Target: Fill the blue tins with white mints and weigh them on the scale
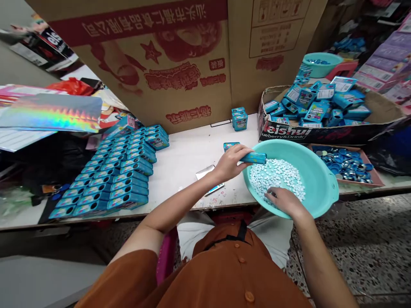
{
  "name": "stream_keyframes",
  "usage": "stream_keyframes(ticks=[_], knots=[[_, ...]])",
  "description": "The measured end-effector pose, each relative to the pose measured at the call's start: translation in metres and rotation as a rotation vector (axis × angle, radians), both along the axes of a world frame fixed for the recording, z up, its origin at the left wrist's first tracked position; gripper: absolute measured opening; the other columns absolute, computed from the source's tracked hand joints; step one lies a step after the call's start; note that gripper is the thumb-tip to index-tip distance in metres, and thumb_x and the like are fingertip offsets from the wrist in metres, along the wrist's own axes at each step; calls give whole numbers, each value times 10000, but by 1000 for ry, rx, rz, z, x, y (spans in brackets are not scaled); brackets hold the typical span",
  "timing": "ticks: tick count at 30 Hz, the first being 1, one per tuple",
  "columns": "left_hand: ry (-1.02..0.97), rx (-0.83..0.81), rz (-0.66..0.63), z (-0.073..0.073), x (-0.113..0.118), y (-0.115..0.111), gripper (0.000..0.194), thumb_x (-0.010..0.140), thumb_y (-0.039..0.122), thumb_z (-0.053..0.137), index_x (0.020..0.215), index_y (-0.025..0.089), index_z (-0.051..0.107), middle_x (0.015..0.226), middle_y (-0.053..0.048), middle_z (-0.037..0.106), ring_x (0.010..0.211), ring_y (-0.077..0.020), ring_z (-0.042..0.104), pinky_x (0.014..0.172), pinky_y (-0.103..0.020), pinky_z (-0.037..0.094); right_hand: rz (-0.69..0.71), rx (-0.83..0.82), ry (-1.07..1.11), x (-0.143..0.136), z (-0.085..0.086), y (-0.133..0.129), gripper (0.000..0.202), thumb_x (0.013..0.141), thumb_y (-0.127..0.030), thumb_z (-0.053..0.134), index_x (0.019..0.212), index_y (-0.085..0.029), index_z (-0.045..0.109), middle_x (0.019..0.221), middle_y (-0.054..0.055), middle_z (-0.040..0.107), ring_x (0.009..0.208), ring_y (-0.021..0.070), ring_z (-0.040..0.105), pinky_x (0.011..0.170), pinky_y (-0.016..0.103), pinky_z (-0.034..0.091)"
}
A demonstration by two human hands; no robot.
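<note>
My left hand (231, 163) is closed round a small blue tin (255, 158), which lies on its side above the left rim of the turquoise basin (321, 188). Loose small white candies (282, 173) cover much of the basin's bottom. My right hand (284, 201) reaches over the near rim, its partly spread fingers touching the candies; none can be seen in its grip. Another blue tin (231, 146) stands just behind my left hand. Below that wrist lies a flat, shiny rectangular object (214, 188), partly hidden by my forearm.
Rows of upright blue tins (128, 192) with round top holes stand at left. A small group of tins (239, 119) stands before the large cardboard box (154, 85). At right are an open carton (285, 133) of jumbled tins and a tray (369, 179) of blue round lids.
</note>
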State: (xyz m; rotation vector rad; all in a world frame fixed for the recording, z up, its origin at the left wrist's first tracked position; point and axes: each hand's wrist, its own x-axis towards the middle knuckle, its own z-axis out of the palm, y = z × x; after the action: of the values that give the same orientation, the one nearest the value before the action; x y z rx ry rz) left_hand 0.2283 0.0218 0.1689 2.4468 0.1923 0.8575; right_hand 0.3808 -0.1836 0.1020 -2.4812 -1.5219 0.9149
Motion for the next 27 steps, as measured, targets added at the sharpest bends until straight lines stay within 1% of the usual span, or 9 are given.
stream_keyframes(ticks=[2, 4, 7, 9, 13, 16, 19, 22, 27], knots=[[-56, -131, 68, -5, 0, 2, 318, 830, 315, 666, 1130, 225, 609, 1086, -63, 637, 1042, -224, 591, 933, -375, 474, -9, -2, 7, 0, 0, 0, 363, 927, -422, 420, 1018, -176, 671, 1036, 110, 698, 900, 243, 618, 668, 285, 354], [-134, -319, 134, -12, -1, 3, 348, 826, 359, 666, 1136, 222, 586, 1085, -57, 635, 1038, -225, 599, 918, -367, 491, -13, -3, 12, 0, 1, -1, 372, 929, -433, 414, 1027, -180, 669, 1052, 106, 692, 906, 242, 619, 663, 283, 358], [-174, -602, 79, -23, -9, 1, 370, 892, 444, 554, 1193, 238, 496, 1116, -58, 625, 1039, -215, 615, 881, -360, 530, -15, -9, 9, 0, 3, -2, 387, 935, -440, 398, 1043, -179, 663, 1068, 105, 686, 932, 249, 616, 675, 282, 361], [-193, -701, 80, -33, -21, -2, 391, 931, 503, 456, 1235, 259, 425, 1172, -66, 608, 1085, -207, 607, 892, -359, 539, -20, -10, 10, -1, 5, -2, 386, 938, -436, 391, 1049, -179, 657, 1078, 105, 682, 937, 249, 613, 676, 280, 362], [-245, -692, 323, -61, -62, -2, 469, 919, 599, 410, 1269, 294, 342, 1244, -76, 570, 1209, -207, 545, 981, -366, 501, -25, -6, 20, -2, 7, -2, 336, 927, -424, 410, 961, -196, 655, 1013, 89, 687, 881, 234, 608, 651, 278, 349], [-254, -689, 478, -87, -97, 3, 478, 898, 622, 438, 1216, 283, 328, 1238, -83, 562, 1194, -204, 553, 1006, -378, 480, -18, -6, 28, -1, 7, -1, 315, 918, -421, 413, 895, -206, 642, 949, 77, 686, 843, 224, 603, 635, 277, 339], [-209, -699, 571, -111, -123, 8, 435, 902, 597, 452, 1153, 264, 325, 1195, -79, 565, 1149, -192, 572, 991, -374, 479, -21, -10, 29, -1, 6, -1, 312, 911, -429, 410, 882, -216, 636, 928, 72, 685, 834, 225, 602, 639, 279, 344], [-173, -689, 610, -128, -137, 9, 378, 912, 556, 458, 1106, 255, 337, 1140, -66, 573, 1104, -181, 580, 982, -366, 468, -33, -25, 24, 0, 5, -1, 319, 902, -443, 411, 900, -222, 641, 946, 71, 691, 843, 234, 605, 648, 285, 354], [-87, -643, 650, -151, -141, 10, 353, 910, 456, 494, 1145, 234, 352, 1088, -71, 568, 1060, -199, 577, 964, -394, 453, -35, -59, 7, 3, 2, -1, 331, 896, -469, 407, 927, -238, 642, 964, 59, 699, 872, 246, 616, 673, 292, 378]])
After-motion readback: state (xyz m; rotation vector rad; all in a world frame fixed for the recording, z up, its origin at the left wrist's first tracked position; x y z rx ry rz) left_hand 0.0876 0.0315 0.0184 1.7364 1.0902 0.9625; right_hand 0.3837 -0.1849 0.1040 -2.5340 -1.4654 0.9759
